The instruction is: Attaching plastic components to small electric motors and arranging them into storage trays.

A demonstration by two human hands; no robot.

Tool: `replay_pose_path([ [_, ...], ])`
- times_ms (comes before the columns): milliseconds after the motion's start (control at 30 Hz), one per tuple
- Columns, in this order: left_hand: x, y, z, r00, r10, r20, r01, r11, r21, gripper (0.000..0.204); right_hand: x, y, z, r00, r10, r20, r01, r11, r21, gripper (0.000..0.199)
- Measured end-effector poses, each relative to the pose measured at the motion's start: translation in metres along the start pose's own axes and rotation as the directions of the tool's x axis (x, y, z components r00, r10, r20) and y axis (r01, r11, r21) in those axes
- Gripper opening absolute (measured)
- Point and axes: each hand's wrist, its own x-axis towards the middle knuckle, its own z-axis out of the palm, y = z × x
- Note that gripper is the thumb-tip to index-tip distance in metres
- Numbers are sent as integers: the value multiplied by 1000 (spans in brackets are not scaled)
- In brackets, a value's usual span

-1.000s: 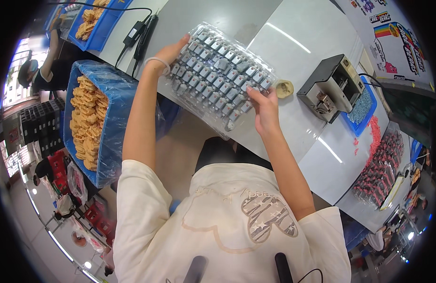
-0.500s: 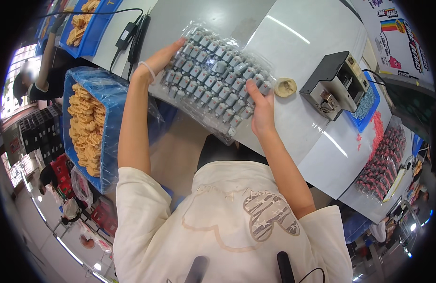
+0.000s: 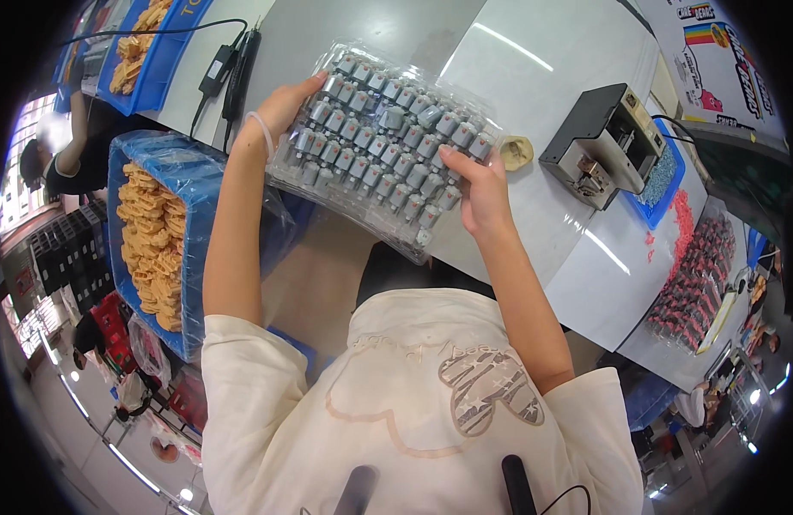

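A clear plastic tray (image 3: 349, 209) filled with rows of small grey motors (image 3: 388, 120) is held over the near edge of the table. My left hand (image 3: 286, 107) is closed on its left side, and a white band circles that wrist. At the right side of the tray, my right hand (image 3: 484, 190) grips with its thumb on top, beside the motors. The fingers under the tray are hidden on both sides. Just past my right hand sits a small round yellowish pot (image 3: 516, 153).
On the right stand a black-and-beige machine (image 3: 598, 146), a blue tray (image 3: 658, 189) of small bluish pieces, and scattered pink pieces (image 3: 686, 236). To the left, a blue plastic-lined bin (image 3: 188, 283) holds tan parts. A black power adapter (image 3: 218, 70) lies at the back left. Another person works at far left.
The tray has tipped slightly and shifted a little to the left, with both hands still gripping it. The whole view has moved a little too.
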Motion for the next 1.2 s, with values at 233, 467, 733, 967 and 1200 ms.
replay_pose_path([
  [233, -20, 1, 10, 995, 97, -31, -95, 994, 59, 47, -7, -16, -4, 1000, 3, -28, -4, 999, -38, 39],
  [467, -51, -2, 48, 989, 150, -11, -150, 988, 23, 45, -48, -44, -36, 996, -19, -83, 13, 997, -73, 39],
  [733, -82, -27, 159, 940, 303, 160, -331, 923, 198, 54, -133, -75, -136, 950, -31, -312, -2, 995, -104, 39],
  [967, -79, -86, 272, 899, 319, 301, -366, 924, 112, 54, -184, -70, -226, 908, -49, -416, 27, 998, -59, 42],
  [1200, -62, -135, 343, 922, 192, 337, -277, 934, 225, 56, -181, -40, -315, 913, -2, -408, 1, 1000, -3, 43],
])
